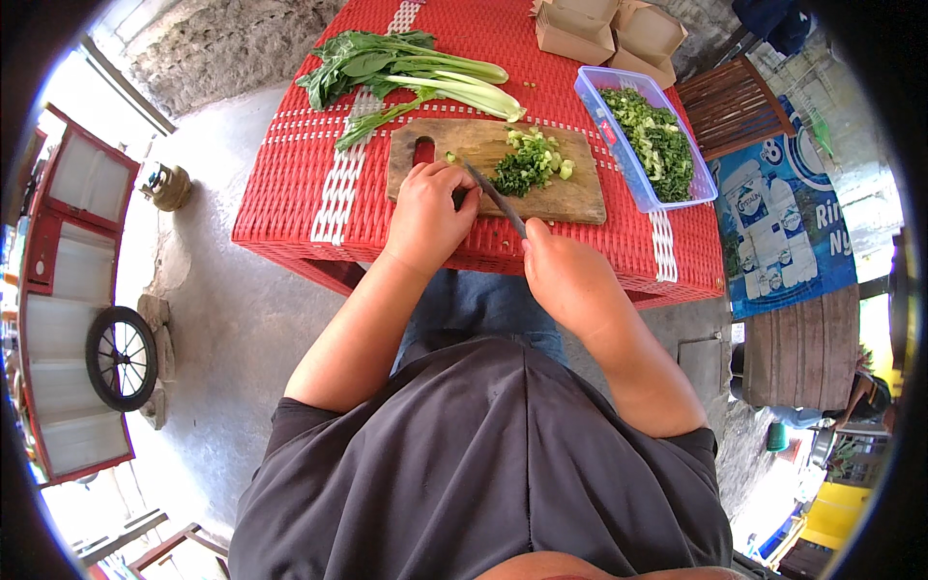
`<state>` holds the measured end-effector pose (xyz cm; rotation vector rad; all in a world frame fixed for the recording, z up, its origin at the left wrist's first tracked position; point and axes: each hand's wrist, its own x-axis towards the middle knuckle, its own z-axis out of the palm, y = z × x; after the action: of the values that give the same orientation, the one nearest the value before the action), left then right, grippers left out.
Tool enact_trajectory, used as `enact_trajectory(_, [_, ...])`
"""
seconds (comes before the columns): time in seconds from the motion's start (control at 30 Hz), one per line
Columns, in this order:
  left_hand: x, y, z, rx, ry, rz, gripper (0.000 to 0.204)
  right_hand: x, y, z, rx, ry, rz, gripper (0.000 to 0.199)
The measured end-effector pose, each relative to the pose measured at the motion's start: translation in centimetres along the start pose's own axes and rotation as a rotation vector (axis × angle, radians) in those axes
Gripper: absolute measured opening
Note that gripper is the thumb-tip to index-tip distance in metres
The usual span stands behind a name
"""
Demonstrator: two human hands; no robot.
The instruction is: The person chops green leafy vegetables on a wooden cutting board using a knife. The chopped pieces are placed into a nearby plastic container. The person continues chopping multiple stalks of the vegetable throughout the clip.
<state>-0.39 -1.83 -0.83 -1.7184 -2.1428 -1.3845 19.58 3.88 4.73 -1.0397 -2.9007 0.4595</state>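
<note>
Chopped greens (527,166) sat in a loose heap on the right half of the wooden cutting board (582,200), dark leaf bits mostly nearer the person, pale stem bits mostly behind. Right hand (564,273) was closed round the knife (500,203), blade slanting over the middle of the board. Left hand (430,215) was curled on the board's left end, fingertips by a small green scrap (451,157); couldn't tell what it was pinching underneath. Whole leafy stalks (454,85) lay just beyond the board. Going by looks, I'd have called those light, crisp in the stems, floppy in the leaves, maybe slick if wet, so the stems seemed the spot to grab. The heap looked super light and easy to bruise, better scooped from underneath. Plastic tub (628,179) of cut greens (652,140), off the board's right end, seemed a bit bendy, so two opposite walls were probably the safe hold.
</note>
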Motion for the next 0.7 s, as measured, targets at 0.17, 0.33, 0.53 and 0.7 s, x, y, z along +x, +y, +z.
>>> enact_trajectory(0.17, [0.1, 0.1, 0.0, -0.003, 0.002, 0.003, 0.009, 0.3, 0.2, 0.6, -0.017, -0.011, -0.012, 0.018])
enact_trajectory(0.33, [0.1, 0.2, -0.2, -0.011, -0.01, 0.014, 0.009, 1.6, -0.1, 1.0, -0.023, -0.042, 0.004, 0.018])
enact_trajectory(0.53, [0.2, 0.1, -0.3, -0.036, -0.024, 0.005, 0.01, 2.4, 0.0, 1.1, -0.01, -0.039, -0.001, 0.019])
enact_trajectory(0.7, [-0.1, -0.1, -0.1, -0.031, 0.002, -0.015, 0.011, 1.2, 0.3, 0.6, 0.018, 0.005, -0.012, 0.021])
